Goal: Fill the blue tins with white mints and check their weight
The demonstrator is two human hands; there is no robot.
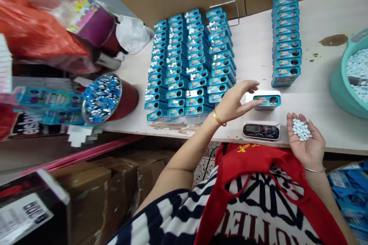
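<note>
A small blue candy box stands upright on a white kitchen scale, its round opening at the top dark. My left hand is beside the box on its left, fingers apart; the thumb tip reaches the box's edge, though whether it touches I cannot tell. On the scale's right, my right hand is palm up and cupped, holding a heap of small pale candies.
Rows of blue boxes, many topped with candies, stand left of the scale. Another row of boxes is behind it. A turquoise tub of candies with a scoop stands right. Leftward is a red bucket of blue-and-silver pieces.
</note>
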